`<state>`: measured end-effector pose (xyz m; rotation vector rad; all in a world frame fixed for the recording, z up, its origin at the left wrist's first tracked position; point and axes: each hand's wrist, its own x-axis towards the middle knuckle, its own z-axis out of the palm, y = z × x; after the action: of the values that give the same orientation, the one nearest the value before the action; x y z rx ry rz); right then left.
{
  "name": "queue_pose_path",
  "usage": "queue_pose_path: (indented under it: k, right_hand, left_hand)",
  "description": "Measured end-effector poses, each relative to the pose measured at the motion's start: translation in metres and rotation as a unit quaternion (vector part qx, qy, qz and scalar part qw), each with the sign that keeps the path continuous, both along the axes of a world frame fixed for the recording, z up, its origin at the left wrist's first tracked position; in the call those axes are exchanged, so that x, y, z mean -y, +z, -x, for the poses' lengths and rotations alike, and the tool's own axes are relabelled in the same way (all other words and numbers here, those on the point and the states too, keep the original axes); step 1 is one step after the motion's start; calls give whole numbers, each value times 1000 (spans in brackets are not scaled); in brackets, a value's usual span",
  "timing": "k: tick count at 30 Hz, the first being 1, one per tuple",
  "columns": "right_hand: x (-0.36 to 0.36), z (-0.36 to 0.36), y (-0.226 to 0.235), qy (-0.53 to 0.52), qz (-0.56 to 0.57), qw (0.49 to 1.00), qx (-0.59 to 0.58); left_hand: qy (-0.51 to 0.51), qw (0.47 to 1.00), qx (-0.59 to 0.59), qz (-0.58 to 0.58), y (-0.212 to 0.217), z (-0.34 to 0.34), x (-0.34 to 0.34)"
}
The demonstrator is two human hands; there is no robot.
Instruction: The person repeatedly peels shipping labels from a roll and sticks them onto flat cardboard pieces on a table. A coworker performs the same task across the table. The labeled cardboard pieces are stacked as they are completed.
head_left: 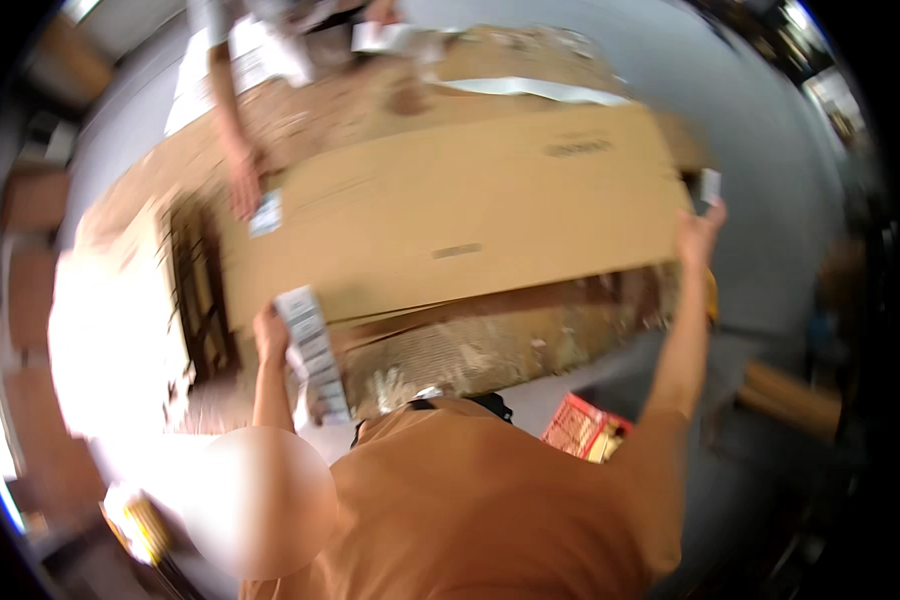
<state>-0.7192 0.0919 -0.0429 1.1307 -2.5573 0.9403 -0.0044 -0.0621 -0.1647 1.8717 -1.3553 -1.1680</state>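
We are leaning over a large flat cardboard box that is lying across a worn, chipped worktable, and it is filling most of the middle of the view. Our left hand is gripping the box's near-left corner, just beside a long strip of pale labels that is hanging down over the near edge. Our right hand is reaching up to the box's right end and is pressing against that edge; whether the fingers are curling round it we cannot tell (the picture is blurring there). A small white tag is sitting just above that hand.

At the far-left corner another person's hand is resting on the box, fingers down, next to a small white-and-blue sticker. A dark printed mark is showing near the far-right corner of the lid and a smaller brownish one near its middle.

A dark slatted frame is standing at the left end of the box, between it and a glaring bright patch. Near our right elbow a red printed package is lying low down, and crumpled white paper is lying on the far side of the table.
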Motion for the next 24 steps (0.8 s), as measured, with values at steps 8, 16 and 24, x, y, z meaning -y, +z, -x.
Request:
queue_pose_path:
  k: [8,16,24]
  right_hand:
    - [-50,-29,143,34,71,989,122]
    - [-99,-94,93,-54,187,966,173]
    - [40,-352,-6,288,165,846,417]
  left_hand:
    - [30,822,-540,-180,51,43,-75]
    - [82,932,-335,112,155,22,-46]
    - [226,891,-260,296,213,-207,-40]
